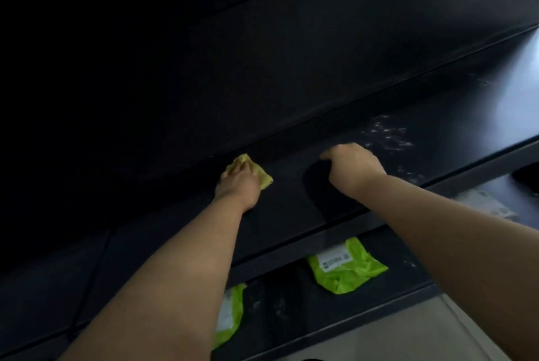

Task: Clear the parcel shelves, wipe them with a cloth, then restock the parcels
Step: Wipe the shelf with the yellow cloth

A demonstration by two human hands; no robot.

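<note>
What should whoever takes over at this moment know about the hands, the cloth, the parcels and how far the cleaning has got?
Left hand: presses the yellow cloth onto the upper shelf, near its back.
Right hand: fingers curled, resting on the same shelf, nothing seen in it.
Parcels: a green parcel and a second green parcel lie on the lower shelf.
Done: the upper shelf holds no parcels where visible.
Left: wipe the pale dust marks further right, clear and wipe the lower shelf, restock.

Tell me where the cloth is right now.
Head view: the yellow cloth sits under the left hand on the upper black shelf, near its back edge, left of the right hand.
</note>
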